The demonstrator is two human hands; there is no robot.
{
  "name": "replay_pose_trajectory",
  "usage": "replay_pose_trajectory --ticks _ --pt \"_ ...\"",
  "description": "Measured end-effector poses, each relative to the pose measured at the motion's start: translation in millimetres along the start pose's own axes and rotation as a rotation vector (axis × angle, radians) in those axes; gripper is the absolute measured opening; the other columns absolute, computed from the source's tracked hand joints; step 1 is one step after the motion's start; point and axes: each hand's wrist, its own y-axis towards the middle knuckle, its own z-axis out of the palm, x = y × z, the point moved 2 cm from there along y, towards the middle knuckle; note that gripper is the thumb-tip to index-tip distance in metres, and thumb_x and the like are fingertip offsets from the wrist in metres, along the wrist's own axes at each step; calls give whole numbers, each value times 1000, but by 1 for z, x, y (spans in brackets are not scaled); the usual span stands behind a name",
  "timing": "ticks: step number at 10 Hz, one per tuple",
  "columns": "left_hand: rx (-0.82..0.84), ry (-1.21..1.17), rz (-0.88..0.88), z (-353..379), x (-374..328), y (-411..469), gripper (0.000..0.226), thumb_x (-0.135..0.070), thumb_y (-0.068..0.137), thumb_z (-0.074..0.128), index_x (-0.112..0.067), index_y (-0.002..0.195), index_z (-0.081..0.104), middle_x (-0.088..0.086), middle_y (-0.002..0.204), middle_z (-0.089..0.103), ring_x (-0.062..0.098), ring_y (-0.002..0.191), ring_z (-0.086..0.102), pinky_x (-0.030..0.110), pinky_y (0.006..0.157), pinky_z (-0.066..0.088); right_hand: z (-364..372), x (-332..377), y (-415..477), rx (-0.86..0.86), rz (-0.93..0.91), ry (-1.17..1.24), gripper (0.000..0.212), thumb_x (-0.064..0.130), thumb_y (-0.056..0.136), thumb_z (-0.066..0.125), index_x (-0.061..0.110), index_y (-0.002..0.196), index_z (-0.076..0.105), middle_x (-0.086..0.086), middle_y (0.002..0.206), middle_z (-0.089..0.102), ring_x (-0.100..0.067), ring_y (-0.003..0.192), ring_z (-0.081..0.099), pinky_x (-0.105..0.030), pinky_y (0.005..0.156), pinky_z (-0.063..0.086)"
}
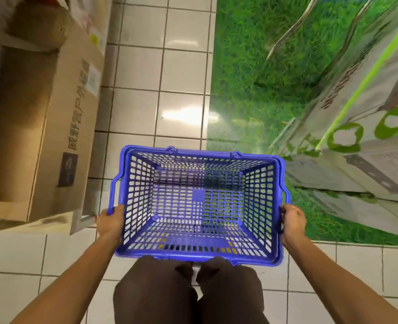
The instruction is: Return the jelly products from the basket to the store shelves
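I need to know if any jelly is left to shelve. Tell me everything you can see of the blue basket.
The blue basket is a rectangular plastic shopping basket with lattice walls and floor and a solid rim. Nothing lies in it; white tile shows through the mesh. It is held level above the floor, the left hand gripping its left side and the right hand its right, handles folded down.

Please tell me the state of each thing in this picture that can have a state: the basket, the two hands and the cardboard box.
Basket: empty, held level over the tiled floor, no jelly products inside.
Left hand: closed on the basket's left side.
Right hand: closed on the basket's right side.
Cardboard box: top open, contents blurred.
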Motion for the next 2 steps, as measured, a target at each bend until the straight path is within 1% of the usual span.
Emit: replay_pose_trajectory --ticks 1,2 --pt "50 -31 6 2 1 4 18 -19 90 64 -4 100 60 16 95 60 27 88 58 35 78 44 2 -1 2 9 3 -14 29 4 86 55 15 60 45 1 43 44 -15 45 39 -24 46 32" --pt "65 23 1 -1 -1 1 26 -17 88 66 1 107 61 18 97 62 31 91 61 38 83 48 0 0 -2 30 14 -59 27 10 89 53 14 64 45 7 37 46 -9 35 44 -15 37 36"
